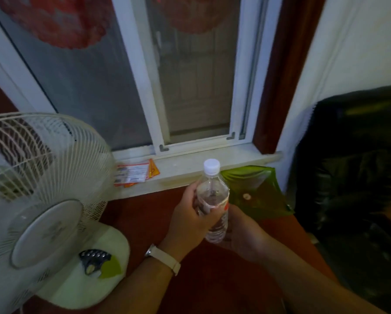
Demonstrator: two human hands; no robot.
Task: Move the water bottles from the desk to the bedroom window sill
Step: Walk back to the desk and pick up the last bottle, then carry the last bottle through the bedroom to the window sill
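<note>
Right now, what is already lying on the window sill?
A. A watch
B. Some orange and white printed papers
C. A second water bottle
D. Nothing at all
B: orange and white printed papers lie at the left end of the window sill, while the only water bottle in view is held below it by the left hand and right hand.
</note>
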